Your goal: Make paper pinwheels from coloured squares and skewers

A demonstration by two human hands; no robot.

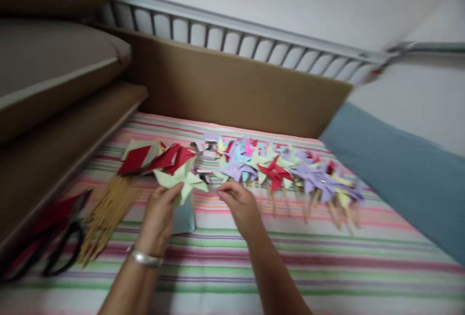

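Note:
My left hand [160,213] wears a silver bracelet and grips a pale green paper pinwheel [184,177] by its lower left side. To the right, apart from it, my right hand [240,203] has thumb and fingertips pressed together; anything between them is too small to make out. Under the pinwheel lies a light blue sheet of paper [185,216]. Just behind my left hand sit folded red papers [170,157]. Past my right hand, several finished pinwheels on sticks, among them a red pinwheel [275,172] and a purple pinwheel [315,178], lie in an overlapping row.
Wooden sticks [109,213] lie bundled at left, beside black-handled scissors [61,252] on red material. Small grey pieces [209,148] are near the row. A striped cloth [232,262] covers the surface. Stacked boards [65,97] stand left, and a brown panel [232,87] closes the back.

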